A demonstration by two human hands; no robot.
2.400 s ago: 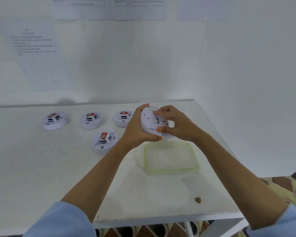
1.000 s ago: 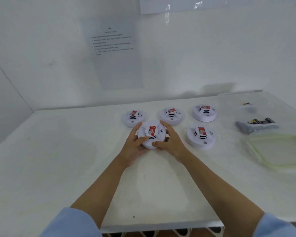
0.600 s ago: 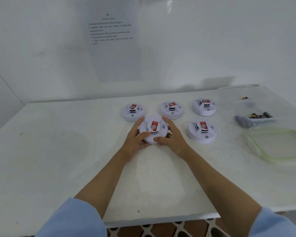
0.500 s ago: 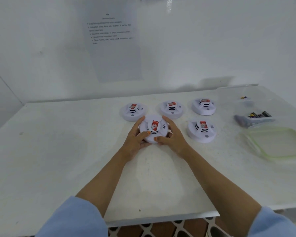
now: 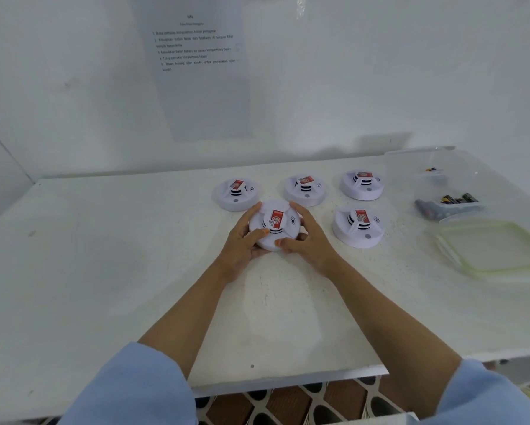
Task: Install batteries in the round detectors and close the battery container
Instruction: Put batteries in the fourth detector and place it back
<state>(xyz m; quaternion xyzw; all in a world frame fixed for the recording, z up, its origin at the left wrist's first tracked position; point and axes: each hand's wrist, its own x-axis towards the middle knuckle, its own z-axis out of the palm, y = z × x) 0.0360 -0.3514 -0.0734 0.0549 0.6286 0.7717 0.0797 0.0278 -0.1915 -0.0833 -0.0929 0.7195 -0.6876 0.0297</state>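
Observation:
A round white detector [image 5: 275,226] with a red label lies face up on the white table [image 5: 104,271]. My left hand [image 5: 242,240] grips its left side and my right hand [image 5: 308,239] grips its right side, thumbs on its front edge. Several more detectors rest nearby: three in a back row [image 5: 236,194], [image 5: 304,190], [image 5: 361,184] and one to the right [image 5: 358,227]. A clear battery container [image 5: 435,179] stands open at the right with batteries [image 5: 455,201] inside. Its green-rimmed lid [image 5: 490,248] lies flat in front of it.
A printed instruction sheet [image 5: 197,65] hangs on the white back wall. The table's front edge [image 5: 288,383] runs close to me, with patterned floor below. White walls enclose the table at the back and left.
The detector was turned over from being held above the lid and set down face up left of the front-row detector. Over the last second both hands stay round it; only the view shifted.

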